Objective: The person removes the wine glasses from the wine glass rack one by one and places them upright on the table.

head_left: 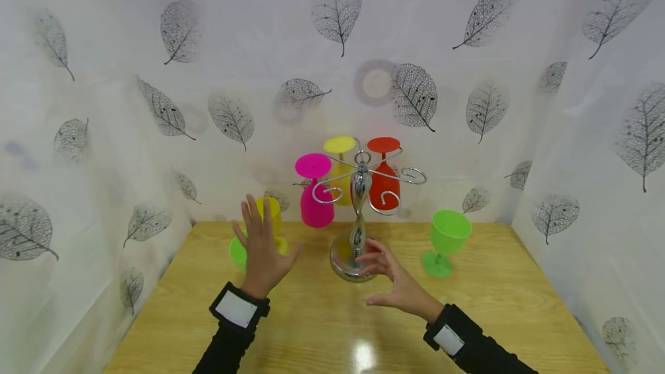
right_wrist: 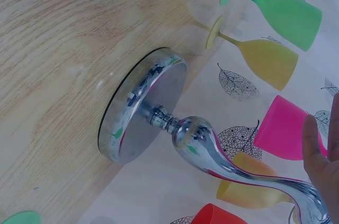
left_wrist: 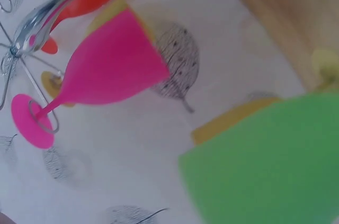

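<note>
My left hand [head_left: 262, 253] is raised with spread fingers in front of a green goblet [head_left: 237, 254] and a yellow goblet [head_left: 273, 212], hiding parts of both. The green goblet [left_wrist: 270, 166] looms large in the left wrist view. My right hand [head_left: 397, 284] holds nothing; its fingers are loosely bent, thumb apart, and overlap the round base of a chrome goblet stand [head_left: 359, 189]. Upside down from the stand's wire arms hang a pink goblet [head_left: 317, 206], a yellow one behind it and a red goblet [head_left: 385, 183].
Another green goblet [head_left: 449, 232] stands upright on the wooden table [head_left: 322, 328], right of the stand. Two curled wire arms at the stand's front and right carry no goblet. A white curtain with leaf prints [head_left: 291, 27] encloses the table's back and sides.
</note>
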Available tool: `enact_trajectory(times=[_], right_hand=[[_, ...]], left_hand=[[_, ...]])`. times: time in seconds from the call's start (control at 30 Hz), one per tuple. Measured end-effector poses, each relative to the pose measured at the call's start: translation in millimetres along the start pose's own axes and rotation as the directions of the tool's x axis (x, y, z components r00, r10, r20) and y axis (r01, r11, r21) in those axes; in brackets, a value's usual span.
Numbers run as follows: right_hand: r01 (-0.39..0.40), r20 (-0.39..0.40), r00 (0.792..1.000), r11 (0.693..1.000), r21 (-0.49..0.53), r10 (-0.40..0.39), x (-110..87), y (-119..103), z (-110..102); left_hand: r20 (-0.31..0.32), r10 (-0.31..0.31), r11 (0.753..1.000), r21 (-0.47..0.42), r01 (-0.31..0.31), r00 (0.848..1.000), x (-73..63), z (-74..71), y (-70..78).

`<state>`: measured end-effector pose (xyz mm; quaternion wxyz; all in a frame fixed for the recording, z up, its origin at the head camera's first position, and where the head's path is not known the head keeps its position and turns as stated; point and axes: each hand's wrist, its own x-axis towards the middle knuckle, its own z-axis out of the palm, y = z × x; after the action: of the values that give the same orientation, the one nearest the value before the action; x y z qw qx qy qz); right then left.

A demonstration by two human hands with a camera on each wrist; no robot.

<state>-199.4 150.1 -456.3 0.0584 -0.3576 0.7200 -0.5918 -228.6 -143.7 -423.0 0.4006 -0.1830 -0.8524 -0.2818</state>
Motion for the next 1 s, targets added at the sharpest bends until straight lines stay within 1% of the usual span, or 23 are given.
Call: enact_trajectory(times=[0.07, 0.2, 0.27, 0.33, 0.4, 0.5, 0.6, 0.67, 0.77, 0.83, 0.93, 1.0], right_hand=[[-0.003, 0.001, 1.0, 1.0, 0.002, 0.003, -0.2, 0.6, -0.7], [0.0, -0.001, 1.0, 1.0, 0.005, 0.0, 0.4, 1.3, -2.1], [-0.004, -0.01, 1.0, 1.0, 0.003, 0.004, 0.7, 1.2, -2.6], [-0.006, -0.017, 1.0, 1.0, -0.012, 0.005, 0.6, 1.6, -2.8], [-0.015, -0.021, 1.0, 0.999, -0.05, 0.014, -0.4, 2.1, -2.5], [-0.008, 0.001, 1.0, 0.983, -0.181, 0.008, -3.4, 5.3, -1.1], [0.025, 0.046, 0.999, 0.95, -0.311, -0.011, -7.4, 10.5, 0.9], [0.057, 0.074, 0.997, 0.936, -0.347, -0.033, -10.0, 14.3, 2.0], [0.069, 0.089, 0.995, 0.94, -0.333, -0.042, -13.2, 17.2, 2.8], [0.055, 0.089, 0.996, 0.948, -0.314, -0.029, -15.0, 17.5, 3.0], [0.038, 0.086, 0.996, 0.957, -0.288, -0.014, -16.5, 16.0, 3.1], [0.03, 0.085, 0.996, 0.961, -0.275, -0.007, -17.2, 15.0, 3.1]], left_hand=[[-0.009, 0.041, 0.999, 0.011, -0.041, 0.999, 14.4, -2.8, 2.2], [0.0, 0.107, 0.993, 0.044, -0.107, 0.994, 43.6, -5.5, 6.2], [0.022, 0.144, 0.986, 0.082, -0.146, 0.989, 57.7, -3.8, 5.9], [0.062, 0.185, 0.973, 0.131, -0.191, 0.981, 71.4, -0.3, 3.9], [0.105, 0.222, 0.956, 0.173, -0.238, 0.969, 83.8, 3.6, 1.5], [0.162, 0.255, 0.938, 0.197, -0.285, 0.953, 98.4, 9.1, -1.6], [0.193, 0.266, 0.935, 0.187, -0.301, 0.945, 107.8, 14.1, -4.0], [0.205, 0.268, 0.937, 0.17, -0.304, 0.941, 111.9, 16.7, -4.2], [0.223, 0.281, 0.936, 0.152, -0.318, 0.934, 115.9, 19.6, -2.7], [0.244, 0.292, 0.926, 0.169, -0.336, 0.925, 117.6, 20.9, -0.7], [0.283, 0.292, 0.907, 0.222, -0.359, 0.914, 119.5, 23.3, 1.7], [0.303, 0.297, 0.885, 0.27, -0.38, 0.906, 120.4, 24.2, 3.8]])
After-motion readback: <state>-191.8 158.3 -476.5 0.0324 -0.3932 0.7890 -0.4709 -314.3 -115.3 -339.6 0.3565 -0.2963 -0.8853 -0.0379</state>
